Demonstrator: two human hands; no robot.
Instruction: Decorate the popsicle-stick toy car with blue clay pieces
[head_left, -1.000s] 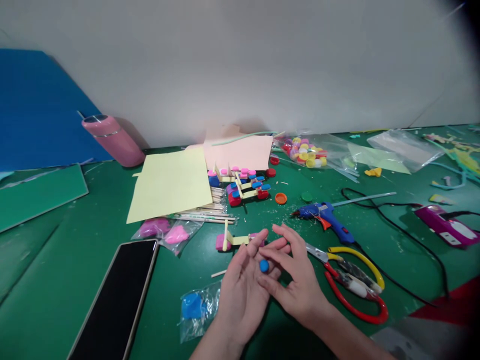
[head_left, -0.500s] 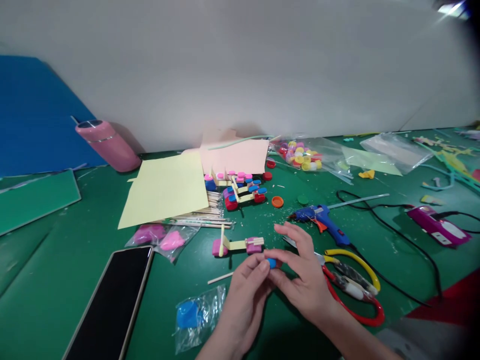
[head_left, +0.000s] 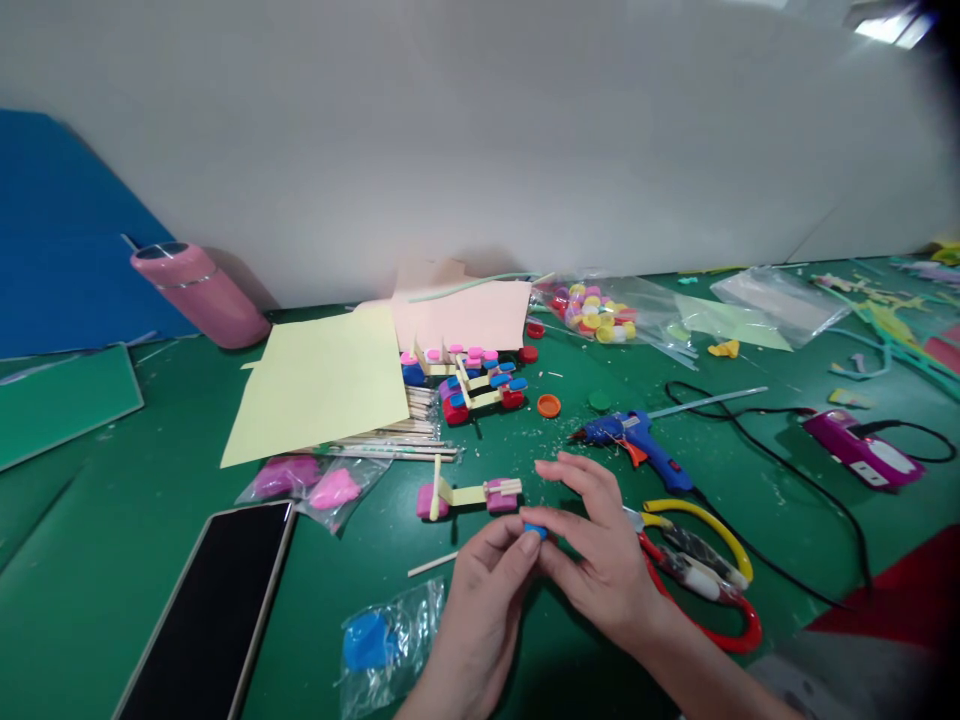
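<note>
A small piece of blue modelling clay [head_left: 535, 530] is pinched between the fingertips of both hands. My left hand [head_left: 486, 585] grips it from the left with thumb and index finger. From the right, my right hand [head_left: 604, 560] presses it with thumb and index finger, its other fingers raised. Just beyond the hands stands a small model [head_left: 469, 496] of purple blocks, a pale strip and sticks. A loose stick [head_left: 431, 565] lies beside my left hand, and a plastic bag with blue clay [head_left: 367, 640] is to its left.
Pliers [head_left: 705, 575] and a blue glue gun [head_left: 637, 440] with its cable lie at right. A phone [head_left: 206, 610] rests at left, near bagged pink clay [head_left: 334, 488]. Finished-looking models [head_left: 484, 390], yellow card [head_left: 322, 385], a bag of caps [head_left: 596, 312] and a pink bottle [head_left: 202, 295] are further back.
The view has shifted slightly, moving everything a little left in the picture. The blue clay looks flatter or turned between my fingertips; both hands keep hold of it.
</note>
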